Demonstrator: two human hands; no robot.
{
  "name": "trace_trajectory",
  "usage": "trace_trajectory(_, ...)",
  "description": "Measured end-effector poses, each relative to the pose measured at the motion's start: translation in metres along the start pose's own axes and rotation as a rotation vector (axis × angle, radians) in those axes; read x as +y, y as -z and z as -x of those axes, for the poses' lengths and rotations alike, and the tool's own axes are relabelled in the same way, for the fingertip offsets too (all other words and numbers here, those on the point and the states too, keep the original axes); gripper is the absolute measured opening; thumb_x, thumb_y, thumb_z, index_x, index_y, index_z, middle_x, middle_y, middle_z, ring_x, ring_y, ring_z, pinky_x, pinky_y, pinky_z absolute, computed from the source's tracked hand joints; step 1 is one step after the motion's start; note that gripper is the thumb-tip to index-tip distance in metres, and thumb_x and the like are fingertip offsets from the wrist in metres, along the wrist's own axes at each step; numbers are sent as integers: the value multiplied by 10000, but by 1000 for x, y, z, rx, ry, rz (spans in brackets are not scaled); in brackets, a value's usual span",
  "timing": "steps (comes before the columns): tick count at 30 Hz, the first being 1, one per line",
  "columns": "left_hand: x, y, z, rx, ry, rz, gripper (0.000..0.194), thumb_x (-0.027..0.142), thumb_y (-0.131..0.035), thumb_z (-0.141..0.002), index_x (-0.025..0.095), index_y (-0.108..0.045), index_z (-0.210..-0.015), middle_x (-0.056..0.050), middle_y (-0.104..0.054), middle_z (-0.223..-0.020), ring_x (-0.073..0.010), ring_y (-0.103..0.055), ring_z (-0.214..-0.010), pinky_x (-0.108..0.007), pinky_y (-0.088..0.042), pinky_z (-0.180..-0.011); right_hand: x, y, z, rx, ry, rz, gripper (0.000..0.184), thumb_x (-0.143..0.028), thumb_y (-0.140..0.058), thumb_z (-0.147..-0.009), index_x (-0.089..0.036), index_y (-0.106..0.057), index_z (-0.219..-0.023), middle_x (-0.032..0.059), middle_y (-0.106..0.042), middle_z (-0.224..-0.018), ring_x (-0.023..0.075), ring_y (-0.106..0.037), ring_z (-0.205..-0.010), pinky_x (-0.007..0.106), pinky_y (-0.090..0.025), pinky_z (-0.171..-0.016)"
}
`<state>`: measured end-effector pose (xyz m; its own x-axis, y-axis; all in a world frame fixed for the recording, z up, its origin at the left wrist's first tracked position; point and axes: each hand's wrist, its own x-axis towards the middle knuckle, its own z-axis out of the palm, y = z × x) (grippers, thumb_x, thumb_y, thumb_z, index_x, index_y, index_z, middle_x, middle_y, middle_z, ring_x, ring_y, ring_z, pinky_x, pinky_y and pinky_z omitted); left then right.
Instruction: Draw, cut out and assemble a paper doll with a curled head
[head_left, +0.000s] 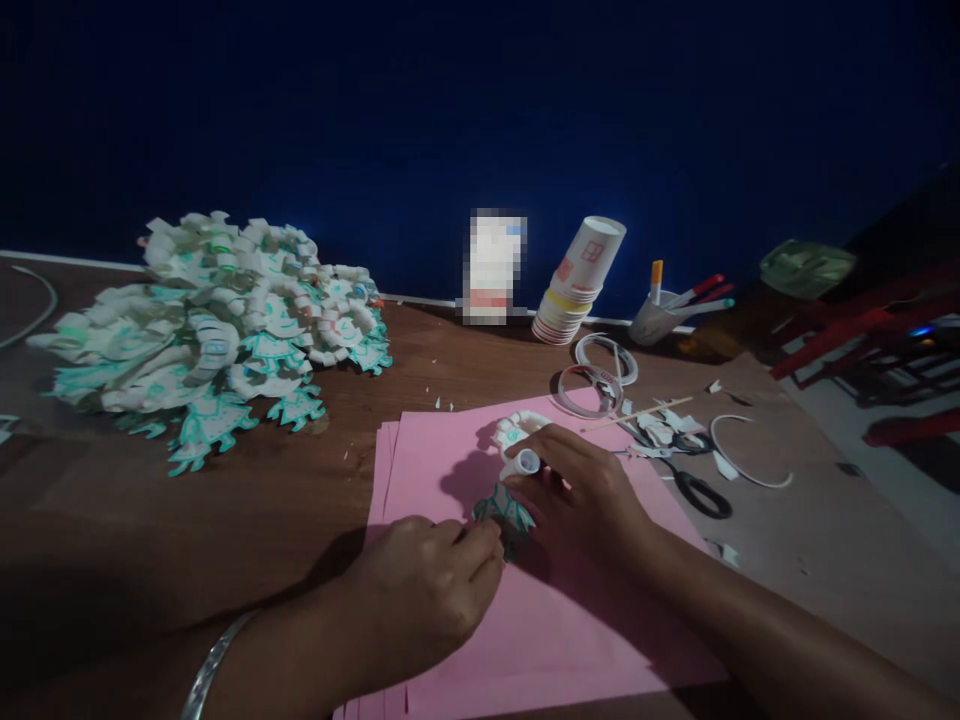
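A small paper cut-out doll (504, 508) with a green-outlined dress and a curled white paper ring (517, 428) around its head lies over the pink sheets (450, 460). My left hand (442, 575) is closed at the lower edge of its dress, the fingertips pinched on the paper. Just above, my right hand (589, 485) grips a short white tube (524, 463) between thumb and fingers, its round end turned toward me. The tube is over the doll's upper part; I cannot tell whether they touch. My right fingers cover part of the doll.
Many similar paper dolls (210, 330) are heaped at the left. Behind the sheets stand a leaning stack of paper cups (577, 280) and a pen cup (656, 318). Tape-like rings (600, 375), a thin stick (637, 413), scissors (701, 494) and paper scraps (664, 430) lie at the right.
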<state>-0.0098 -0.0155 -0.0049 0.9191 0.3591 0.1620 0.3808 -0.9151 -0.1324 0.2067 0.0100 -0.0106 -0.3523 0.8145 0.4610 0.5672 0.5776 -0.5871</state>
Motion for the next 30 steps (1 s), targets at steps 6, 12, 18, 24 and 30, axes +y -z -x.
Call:
trace_trajectory(6,0,-3,2,21,6,12,233,62,-516,-840,131,-646,-1020,-71,-698,-973,-203,-617,-601,-342,-457,-410,0,-1,0,-34,0,8,55,-149,-616,-895,-177,-642,-856,48,-608,-816,149,-524,-665,265,-429,-590)
trace_trajectory(12,-1,-3,2,23,8,28,197,62,-502,-853,142,-637,-972,-62,-690,-928,-189,-602,-581,-324,-442,-411,-1,0,-1,-10,13,-16,20,-180,-630,-906,-173,-648,-898,33,-584,-782,133,-501,-625,248,-410,-561)
trace_trajectory(18,-1,-3,2,51,-4,14,228,57,-481,-871,133,-649,-1005,-78,-706,-978,-195,-628,-619,-323,-451,-427,1,-2,0,1,-7,13,41,-136,-636,-882,-173,-637,-863,41,-607,-830,125,-505,-632,249,-415,-577)
trace_trajectory(24,-4,-5,-1,168,-12,17,178,95,-484,-925,131,-645,-992,-80,-718,-979,-185,-641,-636,-306,-441,-453,-3,2,-1,71,-124,-205,31,-201,-660,-873,-176,-645,-884,44,-647,-822,135,-566,-659,243,-452,-571)
trace_trajectory(30,-9,0,-6,369,312,453,144,291,-665,-908,190,-569,-875,-1,-669,-849,-147,-655,-738,-249,-493,-609,3,11,-5,158,-600,-1023,250,-332,-786,-801,-204,-605,-917,12,-712,-829,145,-681,-690,242,-538,-618)
